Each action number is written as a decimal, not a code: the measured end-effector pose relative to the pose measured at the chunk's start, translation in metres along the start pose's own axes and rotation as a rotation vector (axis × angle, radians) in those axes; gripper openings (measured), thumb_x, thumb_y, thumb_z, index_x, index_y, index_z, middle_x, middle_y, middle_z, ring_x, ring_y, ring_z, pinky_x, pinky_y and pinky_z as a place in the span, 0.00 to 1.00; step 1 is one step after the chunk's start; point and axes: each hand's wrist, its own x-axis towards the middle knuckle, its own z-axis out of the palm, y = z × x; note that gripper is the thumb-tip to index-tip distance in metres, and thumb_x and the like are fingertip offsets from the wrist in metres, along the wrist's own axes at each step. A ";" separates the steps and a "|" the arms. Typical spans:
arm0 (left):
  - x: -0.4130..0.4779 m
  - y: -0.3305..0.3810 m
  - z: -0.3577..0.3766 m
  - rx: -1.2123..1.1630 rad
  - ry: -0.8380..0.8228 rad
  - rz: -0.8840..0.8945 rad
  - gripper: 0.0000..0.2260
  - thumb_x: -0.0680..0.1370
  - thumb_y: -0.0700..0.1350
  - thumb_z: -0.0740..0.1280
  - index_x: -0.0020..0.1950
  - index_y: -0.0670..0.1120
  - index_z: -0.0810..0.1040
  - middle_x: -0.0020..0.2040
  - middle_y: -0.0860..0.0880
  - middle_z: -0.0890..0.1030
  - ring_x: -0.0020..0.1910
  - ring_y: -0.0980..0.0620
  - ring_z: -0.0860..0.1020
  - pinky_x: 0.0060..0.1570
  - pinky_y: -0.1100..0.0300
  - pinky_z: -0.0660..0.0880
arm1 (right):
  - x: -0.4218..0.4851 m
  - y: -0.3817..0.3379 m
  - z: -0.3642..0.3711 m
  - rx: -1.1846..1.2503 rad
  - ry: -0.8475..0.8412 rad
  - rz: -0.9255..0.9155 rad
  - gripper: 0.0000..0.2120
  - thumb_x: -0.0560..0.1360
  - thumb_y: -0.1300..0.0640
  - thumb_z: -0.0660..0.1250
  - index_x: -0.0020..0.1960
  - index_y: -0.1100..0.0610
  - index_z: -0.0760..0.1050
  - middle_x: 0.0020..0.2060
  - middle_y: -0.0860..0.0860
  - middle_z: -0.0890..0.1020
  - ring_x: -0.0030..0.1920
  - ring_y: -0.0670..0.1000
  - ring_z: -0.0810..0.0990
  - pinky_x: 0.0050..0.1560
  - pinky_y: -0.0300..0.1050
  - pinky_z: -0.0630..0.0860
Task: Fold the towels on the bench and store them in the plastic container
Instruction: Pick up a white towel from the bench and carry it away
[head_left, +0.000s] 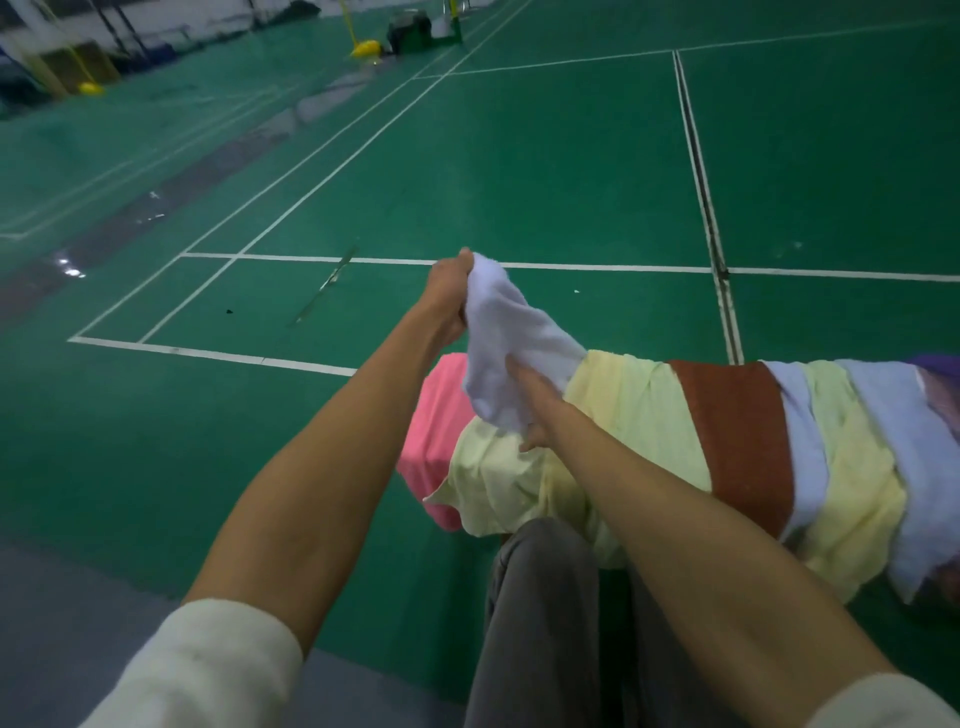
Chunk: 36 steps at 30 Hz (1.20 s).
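Your left hand (451, 283) is raised out in front of you, its grip clenched on the top end of a white towel (511, 338). Your right hand (535, 410) sits lower and nearer, fingers curled into the towel's bottom edge — so the cloth hangs bunched and slanted between the two hands, held in the air above the left end of the surface.

That surface is hidden under the other towels draped across it side by side. A pink towel (441, 415) hangs at the far left end, partly under a pale yellow towel (628, 415) that spills toward your knee (545, 571). Next to the right lies a rust-brown towel (737, 431), then a narrow white strip (802, 457), another yellow one (852, 467), and a second white towel (904, 467); a bit of purple cloth (935, 364) shows at the right edge.

Behind it all spreads the green court floor (519, 156) with white lines. The plastic container cannot be made out from here.
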 end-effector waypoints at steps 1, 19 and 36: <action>-0.002 0.007 0.003 0.098 0.007 0.043 0.15 0.86 0.47 0.58 0.46 0.40 0.75 0.39 0.43 0.77 0.38 0.48 0.75 0.40 0.55 0.74 | 0.008 -0.004 0.002 -0.087 0.097 -0.141 0.44 0.60 0.27 0.70 0.67 0.52 0.70 0.61 0.52 0.78 0.65 0.59 0.78 0.64 0.62 0.75; -0.042 0.053 0.016 -0.250 -0.460 -0.050 0.14 0.79 0.51 0.68 0.56 0.40 0.79 0.46 0.41 0.83 0.45 0.44 0.83 0.48 0.52 0.81 | -0.108 -0.186 -0.010 -0.266 0.218 -0.767 0.11 0.70 0.61 0.76 0.43 0.55 0.73 0.37 0.51 0.78 0.38 0.52 0.78 0.39 0.44 0.74; -0.068 0.105 0.038 -0.183 -0.483 0.075 0.09 0.83 0.44 0.65 0.64 0.48 0.77 0.46 0.43 0.86 0.41 0.47 0.84 0.45 0.53 0.81 | -0.120 -0.176 -0.075 0.755 -0.280 -0.247 0.16 0.80 0.44 0.65 0.51 0.57 0.80 0.50 0.59 0.82 0.52 0.61 0.81 0.62 0.57 0.77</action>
